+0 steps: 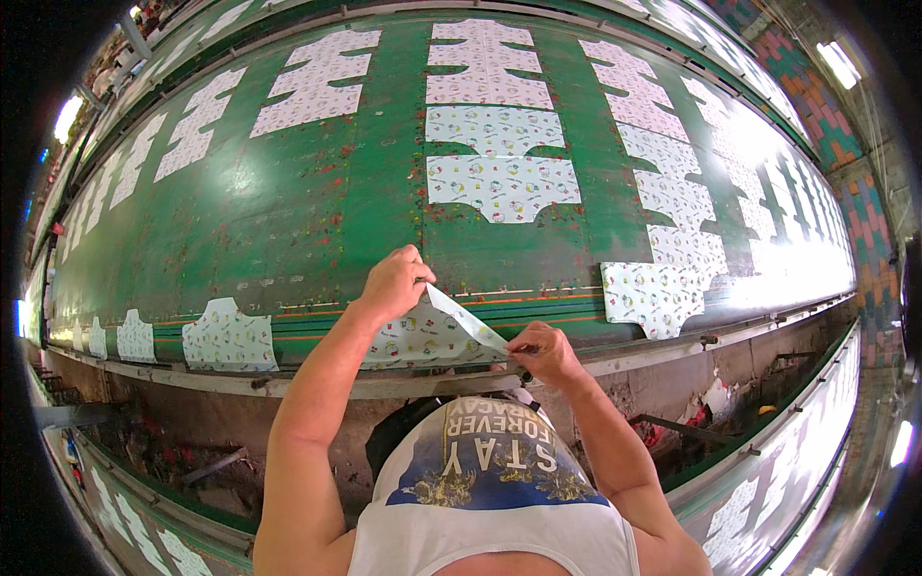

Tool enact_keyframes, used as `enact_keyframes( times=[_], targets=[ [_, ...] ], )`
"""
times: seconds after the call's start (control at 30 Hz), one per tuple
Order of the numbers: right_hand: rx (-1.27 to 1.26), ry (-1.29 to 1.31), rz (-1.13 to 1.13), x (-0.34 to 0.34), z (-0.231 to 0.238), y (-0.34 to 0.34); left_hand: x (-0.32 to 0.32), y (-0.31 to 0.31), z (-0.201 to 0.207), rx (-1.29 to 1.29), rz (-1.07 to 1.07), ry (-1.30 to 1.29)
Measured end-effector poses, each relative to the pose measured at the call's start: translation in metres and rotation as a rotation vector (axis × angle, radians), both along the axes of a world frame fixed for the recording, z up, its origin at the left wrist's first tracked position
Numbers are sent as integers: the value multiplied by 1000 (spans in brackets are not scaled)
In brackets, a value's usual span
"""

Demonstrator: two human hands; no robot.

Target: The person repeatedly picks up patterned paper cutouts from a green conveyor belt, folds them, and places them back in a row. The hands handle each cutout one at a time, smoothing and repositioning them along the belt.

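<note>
Head view: the left hand (397,283) pinches 1 end of the raised edge of a printed fabric piece (423,338), the right hand (545,353) the other; the rest lies along the near side of the green table (317,216). Uneven tension between the 2 grips could skew or crease it. Red specks (334,197) dot the table around similar pieces (501,180); a strip light (838,64) shines at right.

The cloth (418,338) is white with a small multicoloured print, the desk (288,226) green with red specks, the tank top (490,528) white with a blue band.
</note>
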State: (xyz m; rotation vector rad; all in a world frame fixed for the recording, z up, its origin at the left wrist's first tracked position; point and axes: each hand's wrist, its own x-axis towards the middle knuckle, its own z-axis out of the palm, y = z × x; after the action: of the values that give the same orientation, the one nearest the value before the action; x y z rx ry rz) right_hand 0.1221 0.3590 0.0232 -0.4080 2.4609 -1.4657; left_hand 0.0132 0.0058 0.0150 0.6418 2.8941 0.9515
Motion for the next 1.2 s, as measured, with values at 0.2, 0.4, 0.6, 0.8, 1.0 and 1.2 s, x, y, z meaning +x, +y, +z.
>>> enact_keyframes(
  times=[0.2,0.4,0.6,0.8,1.0,1.2],
  targets=[
    [118,61,-161,-3,-11,-4,3,0,-5,70,27,40],
    [203,117,-341,-8,-16,-9,-5,1,3,59,51,-95],
    [215,134,-373,-7,-16,-10,-10,0,11,21,49,-153],
    [239,110,-375,-9,-14,-10,-14,2,8,68,91,-261],
    [224,68,-381,-9,-8,-10,22,14,-5,40,61,297],
    [215,73,-390,-9,-9,-11,70,39,-8,-314,-152,141]
  ],
)
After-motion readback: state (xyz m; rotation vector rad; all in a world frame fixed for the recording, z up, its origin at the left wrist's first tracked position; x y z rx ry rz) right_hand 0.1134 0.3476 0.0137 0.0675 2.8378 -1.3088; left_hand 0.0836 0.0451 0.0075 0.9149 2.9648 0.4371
